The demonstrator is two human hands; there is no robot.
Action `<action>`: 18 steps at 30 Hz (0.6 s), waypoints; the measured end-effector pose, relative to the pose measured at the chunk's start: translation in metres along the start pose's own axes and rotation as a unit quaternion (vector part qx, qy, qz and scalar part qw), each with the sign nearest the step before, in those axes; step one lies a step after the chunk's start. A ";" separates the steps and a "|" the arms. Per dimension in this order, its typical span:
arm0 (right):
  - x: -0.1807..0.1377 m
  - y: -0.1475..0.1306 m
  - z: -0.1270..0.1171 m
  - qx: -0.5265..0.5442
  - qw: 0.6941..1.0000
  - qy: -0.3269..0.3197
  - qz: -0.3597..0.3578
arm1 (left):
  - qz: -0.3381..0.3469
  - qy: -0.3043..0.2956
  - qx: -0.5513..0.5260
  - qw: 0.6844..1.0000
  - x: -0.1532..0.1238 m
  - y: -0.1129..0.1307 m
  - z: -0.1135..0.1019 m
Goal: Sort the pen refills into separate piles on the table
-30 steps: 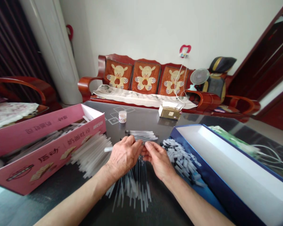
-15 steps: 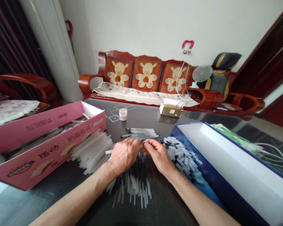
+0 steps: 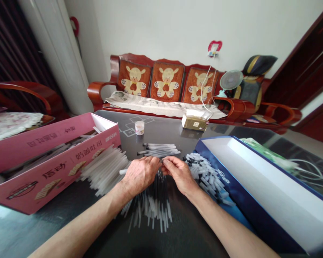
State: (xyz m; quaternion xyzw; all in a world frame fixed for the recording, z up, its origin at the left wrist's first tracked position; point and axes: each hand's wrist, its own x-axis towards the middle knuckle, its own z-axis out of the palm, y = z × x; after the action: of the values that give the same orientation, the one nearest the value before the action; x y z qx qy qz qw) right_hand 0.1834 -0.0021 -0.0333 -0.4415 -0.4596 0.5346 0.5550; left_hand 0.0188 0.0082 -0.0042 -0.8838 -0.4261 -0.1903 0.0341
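Note:
My left hand [image 3: 142,173] is closed around a whitish pen barrel [image 3: 122,172], whose end sticks out on the left side of the palm. Its fingertips meet those of my right hand [image 3: 179,173], which pinches something too small to make out at the barrel's other end. Below both hands lies a fanned bundle of thin pen refills [image 3: 158,204], dark toward the top and pale at the lower ends. A heap of frosted pen barrels [image 3: 104,168] is left of my hands. White and black pen caps [image 3: 208,175] are piled to the right. Several pens [image 3: 160,150] lie just beyond my fingers.
A pink box [image 3: 78,157] with more tubes inside stands at the left, and a blue box with a white inside [image 3: 258,179] at the right. Farther back are a small round tub [image 3: 139,128] and a tissue box [image 3: 195,123]. A wooden sofa [image 3: 161,107] stands behind the dark table.
Both hands stay fingertip to fingertip over the refills, with only tiny finger movement. The whole view has shifted slightly; the piles look the same.

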 end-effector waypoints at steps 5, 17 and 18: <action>-0.003 -0.004 0.001 0.046 0.998 -0.033 0.012 | -0.002 -0.009 0.021 1.000 0.000 -0.001 -0.002; -0.003 -0.003 0.001 0.062 0.997 -0.035 0.028 | 0.010 0.012 0.038 0.999 -0.001 -0.002 0.002; -0.004 -0.004 0.001 0.061 0.997 -0.032 0.035 | 0.017 0.023 0.041 0.999 -0.001 -0.002 0.003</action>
State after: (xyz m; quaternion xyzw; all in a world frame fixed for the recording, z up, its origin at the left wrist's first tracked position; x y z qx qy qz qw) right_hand 0.1826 -0.0060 -0.0296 -0.4050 -0.4277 0.5948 0.5470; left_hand 0.0172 0.0098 -0.0071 -0.8844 -0.4173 -0.1918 0.0834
